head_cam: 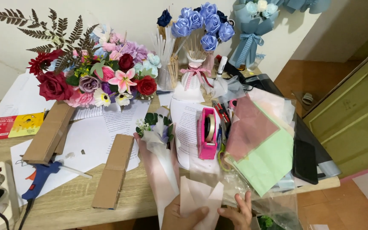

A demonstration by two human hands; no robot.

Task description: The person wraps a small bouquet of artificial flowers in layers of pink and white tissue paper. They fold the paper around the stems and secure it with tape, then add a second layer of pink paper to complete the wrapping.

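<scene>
Cluttered wooden table (71, 206); small pink-paper-wrapped flower bouquet (160, 145) partly wrapped; loose pale pink wrapping sheet (201, 198) is gripped by left hand (179, 217) and right hand (239, 211), untied.

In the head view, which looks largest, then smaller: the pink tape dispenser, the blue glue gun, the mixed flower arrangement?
1. Mixed flower arrangement, clearly largest.
2. Blue glue gun and pink tape dispenser look about alike; the gun lies nearer the camera, so I do not rank them.

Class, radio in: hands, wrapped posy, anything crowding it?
Left hand and right hand pinching pale pink wrapping paper. Small pink-wrapped posy lying on wooden table. Pink tape dispenser beside it.
</scene>
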